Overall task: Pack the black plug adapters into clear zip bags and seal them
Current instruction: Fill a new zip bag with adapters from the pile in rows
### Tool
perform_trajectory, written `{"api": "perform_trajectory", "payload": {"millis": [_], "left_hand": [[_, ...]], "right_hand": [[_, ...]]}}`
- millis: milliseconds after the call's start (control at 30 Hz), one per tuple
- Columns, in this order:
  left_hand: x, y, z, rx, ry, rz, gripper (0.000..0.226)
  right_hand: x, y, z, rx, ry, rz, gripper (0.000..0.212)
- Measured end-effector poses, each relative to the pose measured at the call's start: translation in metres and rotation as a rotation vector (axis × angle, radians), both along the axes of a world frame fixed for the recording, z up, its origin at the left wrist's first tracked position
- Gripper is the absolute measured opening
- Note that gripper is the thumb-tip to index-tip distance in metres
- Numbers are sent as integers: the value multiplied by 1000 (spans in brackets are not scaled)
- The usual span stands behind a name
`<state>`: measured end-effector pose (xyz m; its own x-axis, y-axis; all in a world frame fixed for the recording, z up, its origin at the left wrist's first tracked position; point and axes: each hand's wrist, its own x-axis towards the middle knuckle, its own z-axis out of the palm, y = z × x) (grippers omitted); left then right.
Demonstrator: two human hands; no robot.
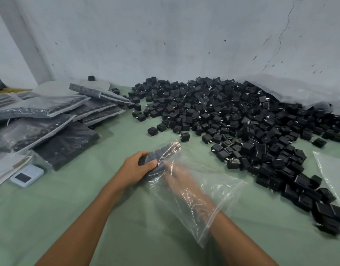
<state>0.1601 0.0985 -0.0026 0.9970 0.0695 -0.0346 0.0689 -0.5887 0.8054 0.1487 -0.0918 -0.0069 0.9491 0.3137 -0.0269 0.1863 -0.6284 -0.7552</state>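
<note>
A clear zip bag point(209, 191) lies on the green table in front of me, its open mouth toward me. Rows of black plug adapters point(161, 153) fill its far end. My left hand point(135, 169) grips that far end from outside, thumb and fingers curled round the adapters through the plastic. My right hand point(177, 177) is reached deep inside the bag up to the forearm; it is blurred behind the plastic and its fingers cannot be made out. A big heap of loose black adapters point(232, 116) spreads across the right half of the table.
Filled, sealed bags point(55, 120) are stacked at the left. A small pale-blue device point(27, 176) and papers lie at the near left. A large plastic sack point(300, 93) lies behind the heap, and an empty clear bag point(332, 169) at the right edge. A wall stands behind.
</note>
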Motion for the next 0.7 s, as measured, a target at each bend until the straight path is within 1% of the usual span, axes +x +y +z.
{"api": "perform_trajectory", "payload": {"millis": [100, 233, 367, 433, 533, 633, 700], "left_hand": [[3, 1, 4, 21, 34, -9, 33], [3, 2, 3, 30, 4, -16, 24], [2, 5, 1, 30, -11, -33, 24], [3, 6, 2, 50, 0, -49, 28], [9, 4, 3, 52, 16, -17, 34], [8, -6, 2, 60, 11, 58, 53], [4, -12, 0, 89, 5, 95, 68]], "right_hand": [[0, 0, 0, -2, -3, 4, 44], [-2, 0, 0, -1, -11, 9, 45], [-2, -1, 1, 1, -20, 16, 45], [-4, -2, 2, 1, -30, 16, 43], [-8, -5, 2, 82, -64, 35, 32], [-7, -3, 2, 16, -75, 44, 34], [-8, -3, 2, 33, -90, 47, 37]]}}
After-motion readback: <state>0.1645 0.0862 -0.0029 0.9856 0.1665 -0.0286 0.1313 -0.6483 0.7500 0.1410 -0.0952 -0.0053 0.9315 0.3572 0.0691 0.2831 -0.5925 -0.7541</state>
